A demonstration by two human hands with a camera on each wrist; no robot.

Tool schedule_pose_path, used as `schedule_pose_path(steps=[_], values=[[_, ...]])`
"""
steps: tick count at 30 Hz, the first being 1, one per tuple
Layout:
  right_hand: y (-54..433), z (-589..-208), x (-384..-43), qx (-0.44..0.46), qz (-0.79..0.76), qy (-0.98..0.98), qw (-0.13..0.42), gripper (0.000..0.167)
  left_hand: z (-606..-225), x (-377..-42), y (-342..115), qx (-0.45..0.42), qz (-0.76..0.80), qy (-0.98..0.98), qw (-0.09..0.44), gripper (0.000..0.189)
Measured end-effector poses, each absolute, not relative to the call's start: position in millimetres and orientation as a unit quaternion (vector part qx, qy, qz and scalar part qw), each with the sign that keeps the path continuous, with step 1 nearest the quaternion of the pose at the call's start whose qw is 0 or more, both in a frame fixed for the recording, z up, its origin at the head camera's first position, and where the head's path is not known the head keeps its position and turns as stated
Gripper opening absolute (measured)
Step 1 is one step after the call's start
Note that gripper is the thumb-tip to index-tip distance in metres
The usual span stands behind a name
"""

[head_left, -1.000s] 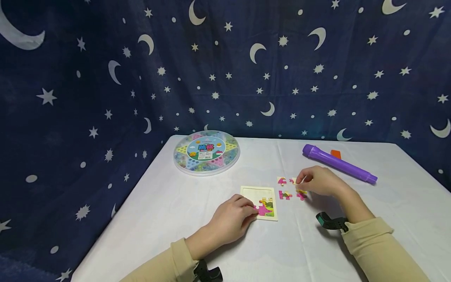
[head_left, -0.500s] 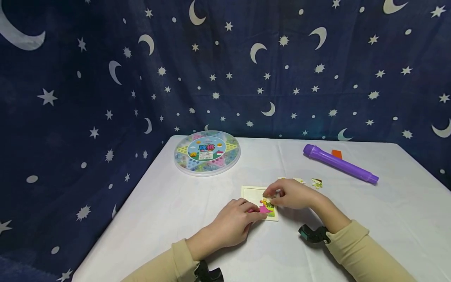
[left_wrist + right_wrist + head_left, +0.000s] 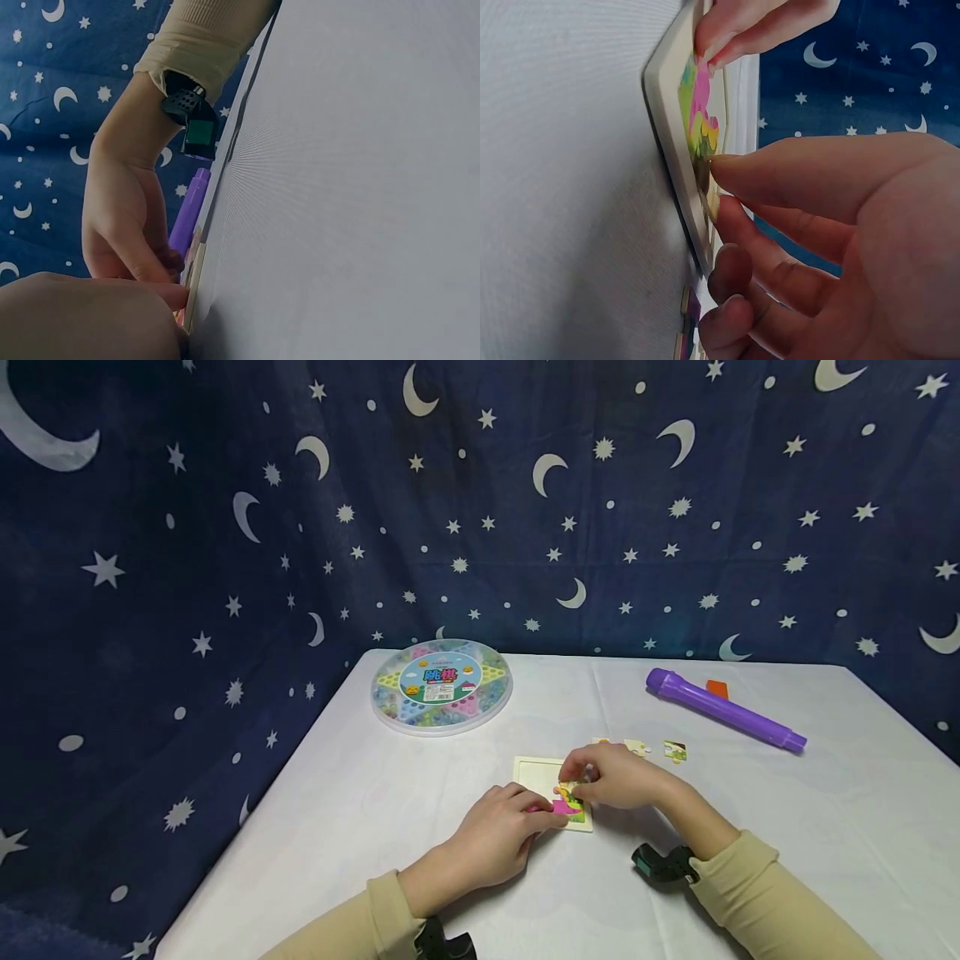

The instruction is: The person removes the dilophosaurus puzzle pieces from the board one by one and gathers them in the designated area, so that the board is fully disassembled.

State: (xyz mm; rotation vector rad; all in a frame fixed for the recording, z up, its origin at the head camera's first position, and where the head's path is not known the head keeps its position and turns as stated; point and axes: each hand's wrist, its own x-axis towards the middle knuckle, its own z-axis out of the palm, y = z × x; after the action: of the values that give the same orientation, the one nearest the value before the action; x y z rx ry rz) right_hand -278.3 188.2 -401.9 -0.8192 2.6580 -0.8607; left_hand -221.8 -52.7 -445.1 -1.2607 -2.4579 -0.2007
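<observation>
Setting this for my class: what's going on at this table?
Someone is filling a pale puzzle tray. The left hand rests on the pink section already in it, while the right hand pinches another piece there. It's unfinished: part of the tray is bare, and loose pieces lie beyond the right hand.

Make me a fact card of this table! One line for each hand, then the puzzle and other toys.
Left hand: touching pink puzzle part
Right hand: pinching a puzzle piece over the frame
Puzzle frame: flat, partly filled
Loose pieces: some beyond the right hand
Purple stick: back right, near orange block
Round game box: back left
</observation>
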Motion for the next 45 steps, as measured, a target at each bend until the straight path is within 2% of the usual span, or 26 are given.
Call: schedule_pose_path(steps=[6, 14, 21, 29, 45], values=[[189.1, -398.3, -277.6, -0.272, -0.306, 0.906, 0.112, 0.017, -443.6, -221.1, -52.1, -0.442, -0.072, -0.875, 0.185, 0.032], [187.5, -395.8, -278.0, -0.232, -0.325, 0.907, 0.137, 0.016, -444.0, -221.4, -52.8, -0.431, -0.072, -0.881, 0.184, 0.033], [188.3, -394.1, -278.1, -0.244, -0.333, 0.905, 0.104, 0.017, -444.3, -222.8, -53.0, -0.421, -0.074, -0.883, 0.196, 0.032], [196.1, -395.3, -282.6, -0.239, -0.323, 0.91, 0.1, 0.013, -443.5, -222.7, -52.4, -0.41, -0.073, -0.889, 0.19, 0.032], [211.3, -390.0, -286.6, -0.21, -0.35, 0.904, 0.129, 0.006, -445.4, -223.7, -53.6, -0.373, -0.081, -0.9, 0.209, 0.034]])
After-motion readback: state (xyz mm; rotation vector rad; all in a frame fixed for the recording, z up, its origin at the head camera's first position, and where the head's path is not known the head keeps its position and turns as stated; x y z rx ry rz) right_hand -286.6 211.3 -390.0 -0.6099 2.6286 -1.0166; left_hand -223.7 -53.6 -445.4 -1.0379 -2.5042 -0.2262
